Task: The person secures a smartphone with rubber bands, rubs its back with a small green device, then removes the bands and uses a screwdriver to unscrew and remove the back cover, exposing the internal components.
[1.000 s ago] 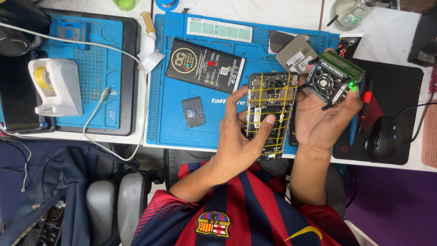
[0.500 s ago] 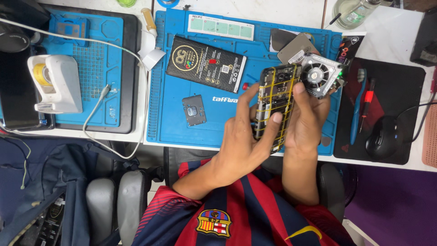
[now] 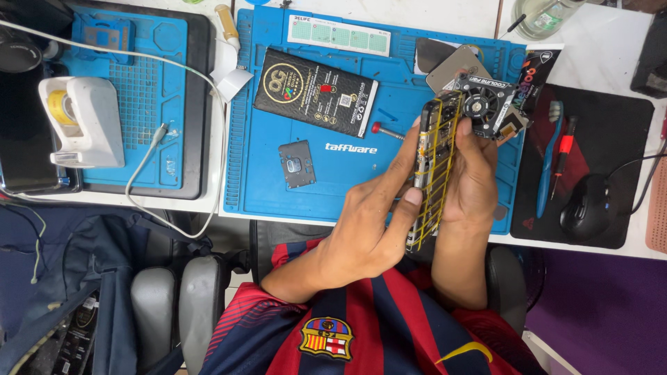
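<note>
I hold a phone (image 3: 436, 163) with its back off, crossed by yellow strips, tilted up on its long edge above the blue work mat (image 3: 278, 194). My left hand (image 3: 372, 222) grips its near side, thumb on the lower edge. My right hand (image 3: 474, 177) wraps the far side from behind. A small black cooling fan (image 3: 486, 105) sits at my right fingertips, touching the phone's top; I cannot tell whether my fingers hold it.
On the mat lie a black flat box (image 3: 316, 92), a small grey phone part (image 3: 297, 164) and a red-knobbed screwdriver (image 3: 386, 130). A white tape dispenser (image 3: 82, 121) stands left. Right, a dark pad carries a blue toothbrush (image 3: 545, 173), a red tool (image 3: 564, 149) and a mouse (image 3: 587, 205).
The phone has turned from lying face-up in my hands to standing on its edge. The cooling fan has moved left, from beside the phone to right against its top.
</note>
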